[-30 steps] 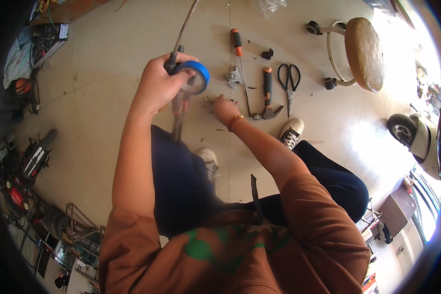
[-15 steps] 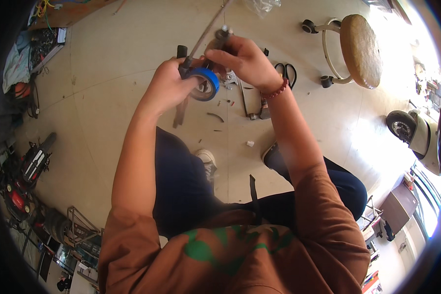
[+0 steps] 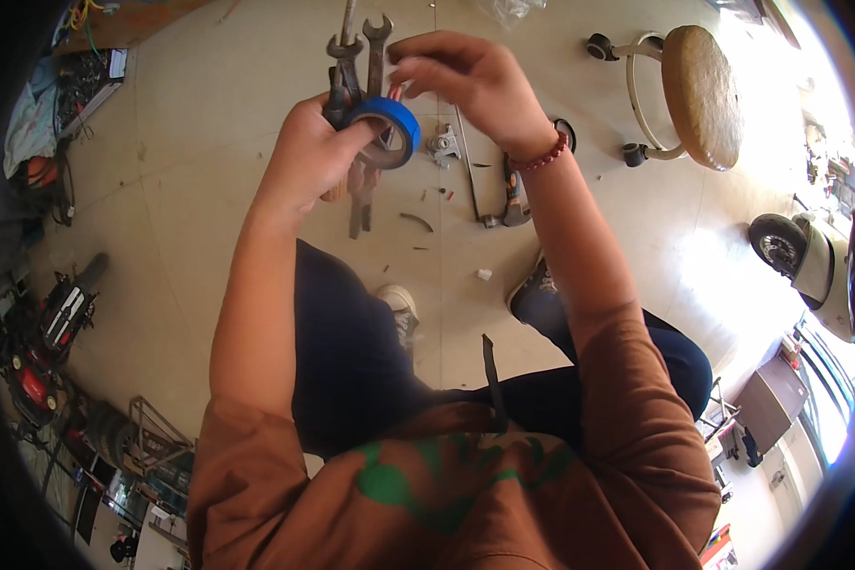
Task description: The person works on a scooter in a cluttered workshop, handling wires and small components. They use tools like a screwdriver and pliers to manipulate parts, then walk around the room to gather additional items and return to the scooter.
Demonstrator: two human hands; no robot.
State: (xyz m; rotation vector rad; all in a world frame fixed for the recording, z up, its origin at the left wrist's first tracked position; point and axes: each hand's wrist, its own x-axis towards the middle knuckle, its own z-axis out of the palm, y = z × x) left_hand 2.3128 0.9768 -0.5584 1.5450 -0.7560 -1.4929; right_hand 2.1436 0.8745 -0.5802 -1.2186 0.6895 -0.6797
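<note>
1. Wrenches [image 3: 376, 63] of dull steel, fork-ended, and smooth blue tape ring [image 3: 407, 121] are clasped in left hand [image 3: 312, 154] above pale floor [image 3: 180, 209].
2. Right hand [image 3: 475, 81] curls beside them; whether it pinches something, I cannot tell.
3. Since earlier frame, I see two forked ends newly clear.

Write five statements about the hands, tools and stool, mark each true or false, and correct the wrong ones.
1. The left hand holds a blue tape roll. True.
2. The right hand is beside the wrenches. True.
3. The beaded bracelet is on the left wrist. False: it is on the right wrist.
4. The hammer lies on the floor. True.
5. The stool stands at the picture's left. False: it stands at the right.
</note>
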